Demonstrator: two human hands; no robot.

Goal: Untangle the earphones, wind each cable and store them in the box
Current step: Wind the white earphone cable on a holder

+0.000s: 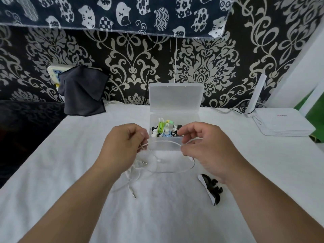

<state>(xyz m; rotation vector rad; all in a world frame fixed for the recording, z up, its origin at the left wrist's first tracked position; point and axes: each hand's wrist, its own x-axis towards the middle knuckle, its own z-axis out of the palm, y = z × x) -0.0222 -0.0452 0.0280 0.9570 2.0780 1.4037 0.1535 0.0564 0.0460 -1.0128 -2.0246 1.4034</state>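
My left hand point(122, 146) and my right hand point(206, 148) each pinch the white earphone cable point(166, 141) with curled fingers point(188, 135), stretching it between them just above the bench point(166, 216). Its loose loops lie at six o'clock from my left hand. The open box point(175, 99) stands at twelve o'clock; black wound earphones point(210, 188) lie at five o'clock.

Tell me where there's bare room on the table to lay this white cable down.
Bare cloth lies between the box and router, and near you between your forearms, below the jack plug. Crowded: cable loops under left hand and right hand, plus black bundle.
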